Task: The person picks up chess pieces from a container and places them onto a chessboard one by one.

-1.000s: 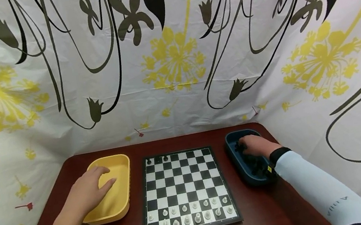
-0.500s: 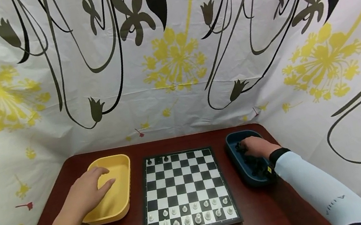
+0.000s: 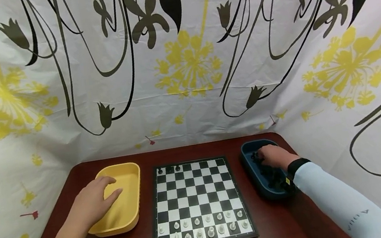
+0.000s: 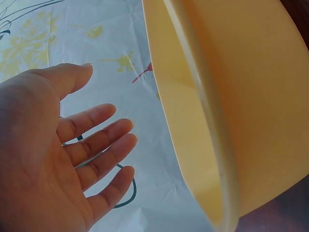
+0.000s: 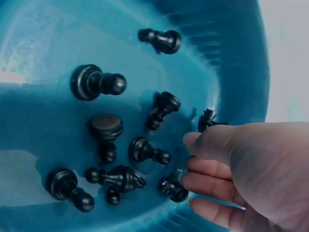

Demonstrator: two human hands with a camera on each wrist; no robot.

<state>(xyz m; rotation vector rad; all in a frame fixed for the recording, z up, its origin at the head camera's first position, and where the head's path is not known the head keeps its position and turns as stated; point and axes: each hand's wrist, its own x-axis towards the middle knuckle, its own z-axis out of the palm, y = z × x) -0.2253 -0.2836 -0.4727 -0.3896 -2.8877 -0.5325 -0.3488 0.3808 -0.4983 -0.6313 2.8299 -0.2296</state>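
A: Item one, black chess pieces (image 5: 145,150)?

B: Loose lot, lying on their sides in the blue tray (image 3: 255,175), right of the chessboard (image 3: 198,203). The right hand (image 5: 241,169) is down among them, fingers curled above one piece; whether it grips that piece, I cannot tell.

A: Item two, board contents?

B: White pieces (image 3: 200,225) fill the two near rows; three black pieces (image 3: 169,169) stand at the far left corner.

A: Item three, left side?

B: Yellow tray (image 3: 123,204), left of the board. The left hand (image 3: 90,205) lies over its near rim, fingers relaxed and spread, holding nothing.

A: Surface and surround?

B: Dark red table (image 3: 285,220); floral cloth (image 3: 181,62) behind and to both sides.
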